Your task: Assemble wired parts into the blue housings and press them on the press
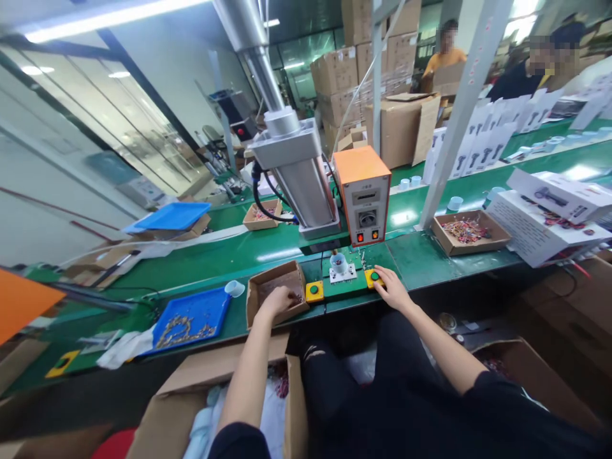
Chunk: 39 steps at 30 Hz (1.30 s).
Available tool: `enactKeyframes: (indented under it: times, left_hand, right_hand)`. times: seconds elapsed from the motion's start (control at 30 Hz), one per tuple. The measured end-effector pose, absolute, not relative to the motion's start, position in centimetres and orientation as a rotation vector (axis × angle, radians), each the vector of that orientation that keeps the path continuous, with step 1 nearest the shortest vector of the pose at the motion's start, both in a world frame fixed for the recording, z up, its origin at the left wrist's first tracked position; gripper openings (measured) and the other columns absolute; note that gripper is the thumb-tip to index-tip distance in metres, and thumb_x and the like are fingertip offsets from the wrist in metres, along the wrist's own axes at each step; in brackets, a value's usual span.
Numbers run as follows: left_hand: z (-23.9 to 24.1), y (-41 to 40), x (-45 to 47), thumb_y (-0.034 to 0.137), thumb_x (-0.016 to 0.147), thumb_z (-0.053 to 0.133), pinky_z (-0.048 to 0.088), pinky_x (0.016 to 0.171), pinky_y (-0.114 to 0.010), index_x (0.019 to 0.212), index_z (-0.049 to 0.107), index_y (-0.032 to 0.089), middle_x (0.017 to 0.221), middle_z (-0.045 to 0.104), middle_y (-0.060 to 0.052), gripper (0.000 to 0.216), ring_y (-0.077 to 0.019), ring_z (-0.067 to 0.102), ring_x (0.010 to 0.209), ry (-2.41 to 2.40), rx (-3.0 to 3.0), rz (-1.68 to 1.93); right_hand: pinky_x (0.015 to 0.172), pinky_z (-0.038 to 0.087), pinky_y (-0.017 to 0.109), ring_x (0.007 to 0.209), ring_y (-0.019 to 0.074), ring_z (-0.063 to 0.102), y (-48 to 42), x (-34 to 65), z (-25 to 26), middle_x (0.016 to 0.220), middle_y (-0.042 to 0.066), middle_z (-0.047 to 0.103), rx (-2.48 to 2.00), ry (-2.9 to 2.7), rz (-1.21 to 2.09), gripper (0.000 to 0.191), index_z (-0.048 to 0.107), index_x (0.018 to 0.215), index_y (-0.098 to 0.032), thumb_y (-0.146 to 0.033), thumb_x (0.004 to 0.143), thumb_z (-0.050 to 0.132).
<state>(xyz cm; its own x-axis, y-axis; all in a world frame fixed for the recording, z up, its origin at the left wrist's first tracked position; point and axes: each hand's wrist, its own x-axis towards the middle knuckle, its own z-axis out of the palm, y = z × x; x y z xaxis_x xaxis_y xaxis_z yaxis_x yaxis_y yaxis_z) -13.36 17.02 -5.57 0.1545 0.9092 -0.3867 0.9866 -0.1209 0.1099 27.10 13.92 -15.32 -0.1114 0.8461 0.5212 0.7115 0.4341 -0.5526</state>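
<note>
My left hand reaches into a shallow cardboard box on the green bench. Its fingers are curled down at small dark parts in the box's right corner; what they pinch is too small to make out. My right hand rests with outstretched fingers on a yellow button box, fingertips at its green button. A second yellow button box sits beside the cardboard box. Between the two, a light-blue plastic cup stands in a metal fixture beneath the press cylinder.
A blue tray of small metal parts and another light-blue cup lie to the left. An orange control box stands behind the fixture. At right are a carton of wires and white boxes. People work in the background.
</note>
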Motion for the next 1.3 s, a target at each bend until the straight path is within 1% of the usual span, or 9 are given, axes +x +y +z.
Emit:
enactKeyframes:
  times: [0.1,0.23,0.43,0.63,0.9,1.0,1.1,1.2,1.3]
  left_hand:
    - [-4.4,16.6,-13.6,0.014,0.087,0.062,0.054,0.083,-0.030,0.095,0.084,0.017,0.099,0.082,-0.017,0.024,-0.0292,0.076,0.100,1.951,2.112,-0.380]
    - [-3.3,16.0,-11.7,0.015,0.093,0.057,0.056,0.084,-0.034,0.100,0.083,0.014,0.106,0.080,-0.022,0.027,-0.0337,0.077,0.102,2.058,2.150,-0.373]
    - [-4.0,14.9,-5.4,0.034,0.109,0.045,0.051,0.102,-0.029,0.124,0.077,0.031,0.129,0.077,-0.007,0.035,-0.0241,0.069,0.123,1.927,2.363,-0.136]
    - [-5.7,14.1,-3.3,0.034,0.109,0.045,0.055,0.085,-0.033,0.123,0.076,0.029,0.119,0.079,-0.012,0.034,-0.0283,0.075,0.107,2.023,2.290,-0.123]
    - [-4.5,13.2,-3.5,0.027,0.105,0.048,0.056,0.083,-0.043,0.105,0.081,0.018,0.096,0.079,-0.022,0.035,-0.0359,0.077,0.093,2.147,2.113,-0.004]
    - [-2.6,15.3,-3.3,0.027,0.100,0.057,0.055,0.091,-0.039,0.099,0.083,0.022,0.109,0.081,-0.015,0.027,-0.0324,0.076,0.104,1.981,2.114,0.222]
    - [-1.0,17.8,-2.9,0.026,0.096,0.063,0.054,0.094,-0.030,0.105,0.083,0.023,0.116,0.081,-0.008,0.022,-0.0254,0.074,0.109,1.782,2.084,0.479]
    - [-0.6,19.8,-2.5,0.029,0.092,0.068,0.055,0.087,-0.030,0.105,0.083,0.020,0.107,0.083,-0.008,0.022,-0.0245,0.075,0.099,1.659,1.996,0.641]
    - [-1.1,20.8,-2.5,0.033,0.086,0.073,0.054,0.079,-0.031,0.093,0.082,0.018,0.093,0.082,-0.008,0.019,-0.0248,0.074,0.089,1.579,1.925,0.731]
  right_hand:
    - [0.111,0.055,0.050,0.130,0.0294,0.062,13.4,27.1,-16.9,0.142,0.014,0.067,-1.302,-1.857,0.179,0.044,0.064,0.138,-0.017,-0.037,0.101,0.053]
    - [0.110,0.055,0.054,0.129,0.0313,0.060,13.5,26.3,-17.9,0.133,0.013,0.070,-1.298,-1.806,0.125,0.039,0.066,0.135,-0.020,-0.034,0.102,0.052]
    - [0.106,0.055,0.052,0.120,0.0291,0.063,13.8,26.1,-17.8,0.124,0.010,0.074,-1.225,-1.773,0.050,0.025,0.073,0.118,-0.023,-0.030,0.101,0.056]
    - [0.100,0.054,0.048,0.109,0.0261,0.064,14.8,25.5,-17.5,0.107,0.007,0.076,-1.215,-1.704,-0.023,0.016,0.076,0.094,-0.024,-0.026,0.097,0.060]
    - [0.097,0.053,0.045,0.105,0.0251,0.063,15.0,25.4,-17.6,0.104,0.006,0.077,-1.181,-1.672,-0.072,0.013,0.075,0.091,-0.024,-0.024,0.095,0.063]
    - [0.097,0.053,0.044,0.108,0.0256,0.064,14.9,25.6,-17.5,0.104,0.007,0.077,-1.174,-1.682,-0.065,0.012,0.075,0.096,-0.024,-0.023,0.094,0.063]
    - [0.097,0.054,0.045,0.109,0.0260,0.064,14.8,25.8,-17.6,0.107,0.008,0.077,-1.172,-1.698,-0.042,0.013,0.075,0.098,-0.023,-0.023,0.094,0.062]
    - [0.099,0.053,0.046,0.108,0.0261,0.065,15.0,25.9,-18.0,0.109,0.008,0.077,-1.186,-1.713,-0.010,0.013,0.074,0.099,-0.023,-0.023,0.094,0.062]
    - [0.100,0.052,0.048,0.110,0.0276,0.065,15.2,25.9,-18.5,0.109,0.008,0.077,-1.199,-1.714,-0.002,0.013,0.074,0.099,-0.023,-0.024,0.093,0.063]
